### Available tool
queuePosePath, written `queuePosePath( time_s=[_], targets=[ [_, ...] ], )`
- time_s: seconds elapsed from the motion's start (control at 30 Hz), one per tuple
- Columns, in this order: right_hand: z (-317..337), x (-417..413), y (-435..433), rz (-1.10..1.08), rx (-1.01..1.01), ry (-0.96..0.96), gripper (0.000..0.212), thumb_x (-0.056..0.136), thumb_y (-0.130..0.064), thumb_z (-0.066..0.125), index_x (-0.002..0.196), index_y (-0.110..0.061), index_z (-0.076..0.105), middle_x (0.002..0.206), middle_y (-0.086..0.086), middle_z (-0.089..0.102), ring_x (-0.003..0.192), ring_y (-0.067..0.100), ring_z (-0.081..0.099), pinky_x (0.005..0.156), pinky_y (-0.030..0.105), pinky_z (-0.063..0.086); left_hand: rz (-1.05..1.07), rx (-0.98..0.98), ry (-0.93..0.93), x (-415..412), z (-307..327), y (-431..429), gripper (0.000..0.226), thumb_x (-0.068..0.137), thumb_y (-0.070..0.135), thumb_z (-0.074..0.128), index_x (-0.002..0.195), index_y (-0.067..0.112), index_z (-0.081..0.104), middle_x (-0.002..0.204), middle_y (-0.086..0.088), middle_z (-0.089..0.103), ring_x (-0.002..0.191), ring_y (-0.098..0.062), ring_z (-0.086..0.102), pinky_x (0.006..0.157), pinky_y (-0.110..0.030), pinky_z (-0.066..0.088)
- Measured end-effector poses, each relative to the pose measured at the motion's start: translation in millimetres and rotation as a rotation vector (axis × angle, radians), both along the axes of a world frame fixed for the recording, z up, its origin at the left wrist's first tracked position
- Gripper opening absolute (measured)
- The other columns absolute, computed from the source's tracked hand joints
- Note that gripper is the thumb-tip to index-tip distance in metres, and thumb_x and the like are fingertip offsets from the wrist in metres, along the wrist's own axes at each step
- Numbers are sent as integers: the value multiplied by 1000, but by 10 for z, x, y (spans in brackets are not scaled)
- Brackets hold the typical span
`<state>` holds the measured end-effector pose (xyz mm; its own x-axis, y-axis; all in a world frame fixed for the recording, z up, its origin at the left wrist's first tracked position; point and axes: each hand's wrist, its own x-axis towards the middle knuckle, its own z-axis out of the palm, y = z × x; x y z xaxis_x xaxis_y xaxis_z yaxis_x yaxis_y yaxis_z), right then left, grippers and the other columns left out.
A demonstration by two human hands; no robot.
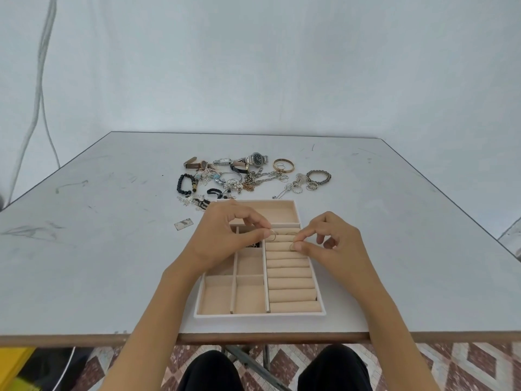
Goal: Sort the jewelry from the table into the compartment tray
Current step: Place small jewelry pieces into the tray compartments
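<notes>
Jewelry [242,176] lies in a loose pile on the counter [98,249], just beyond the far edge of the compartment tray [259,316]. The pile includes a dark-dial watch [257,158] on a metal band, a gold bangle [283,165] with thin rings lying inside it, a black bead bracelet [184,184] at the left end, and tangled chains and small rings in between. The tray sits near your edge of the counter. It has one wide compartment at the far end, small square compartments on the left and a column of padded ring rolls [290,283] on the right. Your left grip [225,238] is closed on a thin ring [273,235], pinched between thumb and forefinger above the far end of the ring rolls. Your right grip [335,246] pinches a second thin ring [292,246] between thumb and forefinger, low at the upper rolls; whether this ring is seated in a slot cannot be told. The other fingers of both grips are curled. A small dark item [252,245] shows in one left compartment, partly hidden by your left grip. A small flat rectangular piece [183,223] lies on the counter, left of the tray.
</notes>
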<state>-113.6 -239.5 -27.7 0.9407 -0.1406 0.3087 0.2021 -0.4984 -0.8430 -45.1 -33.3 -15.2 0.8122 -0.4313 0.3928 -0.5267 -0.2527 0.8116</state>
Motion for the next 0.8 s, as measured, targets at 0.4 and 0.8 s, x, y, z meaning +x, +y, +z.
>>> queuePosePath(
  time_s=[0.4, 0.8],
  targets=[
    [-8, -12, -18, 69, 18, 88, 13, 73, -12, 79, 74, -22, 71, 90, 0, 59, 70, 7, 52, 67, 20, 43, 6, 16, -12, -16, 4, -7, 7, 73, 18, 81, 76, 21, 76, 75, 12, 69, 77, -6, 60, 72, -37, 55],
    [-29, 2, -19, 4, 42, 111, 9, 76, -21, 78, 73, -21, 70, 90, 2, 63, 72, 9, 54, 65, 11, 42, -28, 31, -5, -14, 1, -12, 7, 73, 16, 81, 78, 15, 76, 70, 11, 69, 69, -5, 60, 67, -28, 53]
  ],
)
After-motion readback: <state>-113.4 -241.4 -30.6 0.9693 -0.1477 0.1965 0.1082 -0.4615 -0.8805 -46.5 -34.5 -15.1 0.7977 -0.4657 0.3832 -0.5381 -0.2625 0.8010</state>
